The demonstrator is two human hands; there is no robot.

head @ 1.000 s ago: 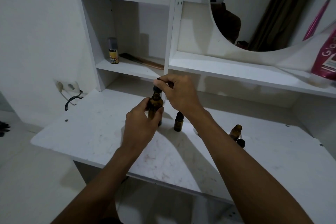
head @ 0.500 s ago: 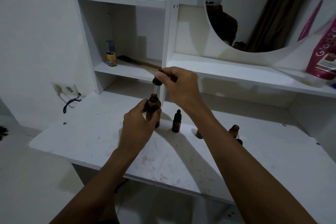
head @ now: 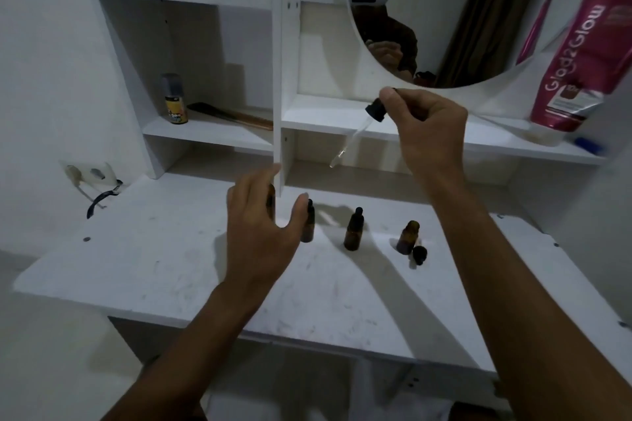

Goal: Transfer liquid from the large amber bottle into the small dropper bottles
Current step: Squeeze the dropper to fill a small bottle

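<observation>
While the right hand point(head: 427, 126) pinches a dropper point(head: 359, 130) up high, its glass tip leans down and left, above the desk point(head: 154, 249). Down on the desk, the left hand point(head: 260, 232) is spread wide, grasping nothing, just in front of the big bottle point(head: 271, 202). Two capped small bottles point(head: 353, 229) stand to the right of that hand, then an uncapped one point(head: 407, 237) with a black cap point(head: 419, 255) beside it.

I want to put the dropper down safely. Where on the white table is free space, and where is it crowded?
The white table is bare along its front edge and its left part, toward the wall socket. The right end, past the open small amber bottle and loose black cap, is free too. The back middle is crowded: capped amber dropper bottles beside the left hand.
</observation>
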